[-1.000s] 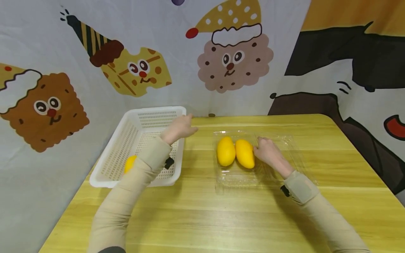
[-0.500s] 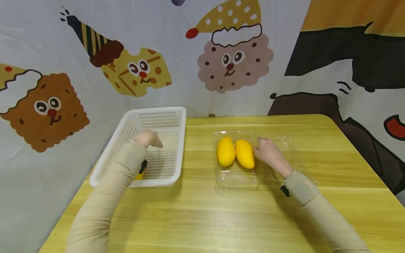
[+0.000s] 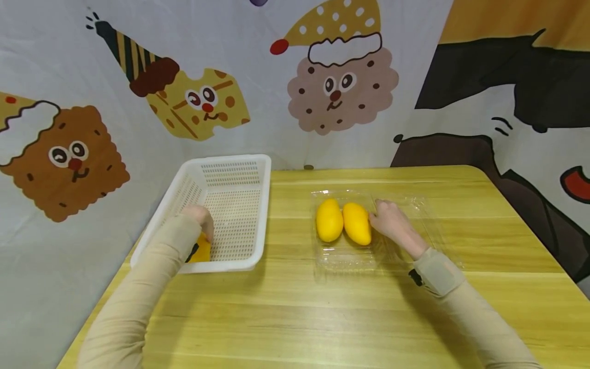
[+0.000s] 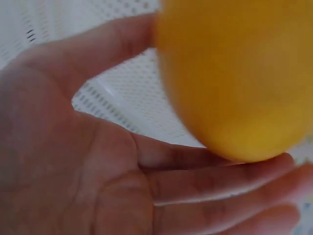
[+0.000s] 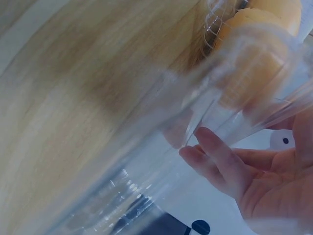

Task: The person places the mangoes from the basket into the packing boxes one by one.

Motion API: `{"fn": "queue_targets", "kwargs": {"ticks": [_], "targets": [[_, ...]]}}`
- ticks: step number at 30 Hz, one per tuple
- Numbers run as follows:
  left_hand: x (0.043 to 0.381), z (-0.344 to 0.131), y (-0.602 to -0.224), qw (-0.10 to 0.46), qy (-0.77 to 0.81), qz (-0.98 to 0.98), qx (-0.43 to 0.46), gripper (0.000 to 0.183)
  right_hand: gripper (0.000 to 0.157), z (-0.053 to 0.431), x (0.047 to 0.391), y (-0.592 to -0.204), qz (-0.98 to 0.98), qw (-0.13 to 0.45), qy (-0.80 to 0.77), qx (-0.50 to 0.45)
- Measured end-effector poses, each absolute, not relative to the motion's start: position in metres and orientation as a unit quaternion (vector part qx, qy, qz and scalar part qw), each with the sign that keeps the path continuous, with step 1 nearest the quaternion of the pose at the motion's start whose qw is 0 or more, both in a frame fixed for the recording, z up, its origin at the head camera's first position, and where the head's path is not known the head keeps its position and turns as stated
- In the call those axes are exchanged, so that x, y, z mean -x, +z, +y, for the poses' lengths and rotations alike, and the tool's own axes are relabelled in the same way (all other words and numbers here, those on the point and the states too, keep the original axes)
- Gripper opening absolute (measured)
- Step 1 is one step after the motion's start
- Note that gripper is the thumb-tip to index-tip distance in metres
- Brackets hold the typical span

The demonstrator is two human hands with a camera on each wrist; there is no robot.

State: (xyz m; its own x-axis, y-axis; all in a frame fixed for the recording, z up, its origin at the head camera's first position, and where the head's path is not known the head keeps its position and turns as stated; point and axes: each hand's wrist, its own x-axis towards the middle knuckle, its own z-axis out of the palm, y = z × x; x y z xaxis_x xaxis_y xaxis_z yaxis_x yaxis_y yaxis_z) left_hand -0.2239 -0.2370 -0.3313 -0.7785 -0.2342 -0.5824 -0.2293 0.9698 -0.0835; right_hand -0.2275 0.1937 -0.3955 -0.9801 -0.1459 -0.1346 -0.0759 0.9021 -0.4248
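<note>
My left hand (image 3: 200,218) reaches down into the white perforated basket (image 3: 264,215). It holds a yellow mango (image 3: 203,250), with the thumb on one side and the fingers along the other, as the left wrist view shows of the mango (image 4: 234,73). Part of that fruit is hidden by hand and sleeve. On the right, two more mangoes, one left (image 3: 329,220) and one right (image 3: 357,224), lie side by side in a clear plastic clamshell container (image 3: 343,260). My right hand (image 3: 392,223) grips the clamshell between its tray and opened lid, its fingertips on the plastic.
Both containers stand on a wooden table (image 3: 276,318). Behind it hangs a white cloth (image 3: 272,92) with cartoon biscuits and cheese printed on it. The clamshell's lid (image 3: 426,225) lies folded out to the right. Basket and clamshell stand apart.
My left hand has moved left and down from above the basket's right rim to the mango inside and taken hold of it. The right hand and the clamshell have stayed in place.
</note>
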Motion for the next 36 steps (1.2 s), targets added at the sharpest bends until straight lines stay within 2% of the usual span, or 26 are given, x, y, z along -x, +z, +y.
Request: {"fn": "queue_targets", "kwargs": {"ticks": [5, 10, 21, 27, 29, 32, 36], "targets": [[0.228, -0.237, -0.339, 0.336, -0.03, 0.932, 0.135, 0.071, 0.046, 0.194, 0.226, -0.394, 0.974, 0.061, -0.211, 0.06], [0.234, -0.234, -0.342, 0.367, -0.051, 0.919, 0.133, 0.085, 0.046, 0.195, 0.226, -0.396, 0.972, 0.066, -0.216, 0.056], [0.24, -0.233, -0.349, 0.365, -0.049, 0.921, 0.13, 0.073, 0.048, 0.194, 0.226, -0.396, 0.97, 0.071, -0.225, 0.056], [0.238, -0.232, -0.349, 0.369, -0.022, 0.922, 0.115, 0.062, 0.043, 0.193, 0.226, -0.394, 0.971, 0.06, -0.224, 0.052], [0.237, -0.231, -0.348, 0.361, -0.002, 0.926, 0.108, 0.063, 0.041, 0.192, 0.226, -0.394, 0.972, 0.059, -0.223, 0.051], [0.235, -0.23, -0.346, 0.353, 0.039, 0.928, 0.113, 0.083, 0.039, 0.193, 0.226, -0.395, 0.972, 0.059, -0.221, 0.051], [0.238, -0.228, -0.342, 0.373, 0.088, 0.918, 0.107, 0.108, 0.039, 0.194, 0.226, -0.396, 0.973, 0.062, -0.216, 0.057]]}}
